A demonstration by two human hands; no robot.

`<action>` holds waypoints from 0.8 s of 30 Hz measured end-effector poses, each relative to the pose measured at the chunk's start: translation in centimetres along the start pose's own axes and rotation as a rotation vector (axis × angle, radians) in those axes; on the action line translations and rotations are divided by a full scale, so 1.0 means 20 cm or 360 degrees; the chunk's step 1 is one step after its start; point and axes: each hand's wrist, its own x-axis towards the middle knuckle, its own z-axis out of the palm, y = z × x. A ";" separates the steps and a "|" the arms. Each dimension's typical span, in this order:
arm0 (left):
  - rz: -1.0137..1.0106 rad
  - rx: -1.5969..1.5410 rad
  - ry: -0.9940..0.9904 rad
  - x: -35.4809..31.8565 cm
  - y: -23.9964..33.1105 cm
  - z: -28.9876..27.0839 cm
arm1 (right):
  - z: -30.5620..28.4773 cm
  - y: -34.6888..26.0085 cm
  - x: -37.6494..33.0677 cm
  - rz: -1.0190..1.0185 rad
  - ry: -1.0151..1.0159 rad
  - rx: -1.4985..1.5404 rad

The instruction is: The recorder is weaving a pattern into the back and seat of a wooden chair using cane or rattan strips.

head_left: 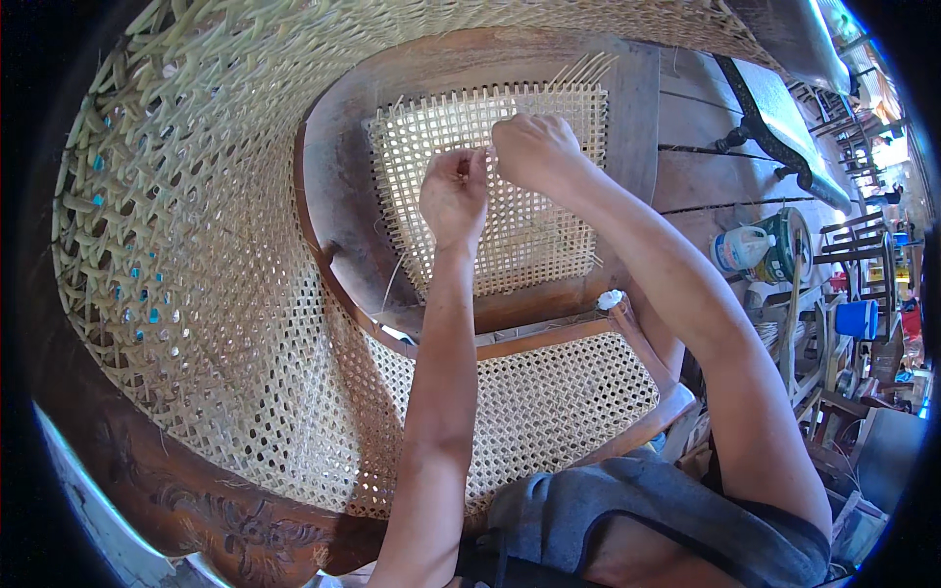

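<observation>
My left hand (456,201) is closed, thumb and fingers pinched together, just above the square cane mesh (534,235) of a chair seat. Right beside it, my right hand (534,152) is curled shut with the knuckles up, its fingertips close to the left ones. Whatever they pinch is too fine to make out; a cane strand is not plainly visible. A dark wooden seat frame (343,147) surrounds the mesh. Loose cane ends (588,71) stick out at its far right edge. Both forearms hide part of the weave.
Woven cane backing (196,245) curves round the left, with carved wood (260,529) below it. A nearer cane panel (559,392) has a white wad (610,300) by its corner. To the right are a white jug (742,248), a blue bucket (858,318) and wooden furniture.
</observation>
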 end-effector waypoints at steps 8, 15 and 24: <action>0.0052 0.0176 0.0067 -0.02 0.05 0.01 | -0.03 0.16 0.06 0.0237 -0.0182 -0.0145; 0.0509 0.0014 0.0435 -0.07 0.12 -0.01 | 0.04 0.34 -0.07 0.0082 0.0186 0.1182; 0.0320 0.0406 0.0126 -0.10 0.04 0.01 | 0.11 0.19 0.06 -0.0730 0.0239 0.0730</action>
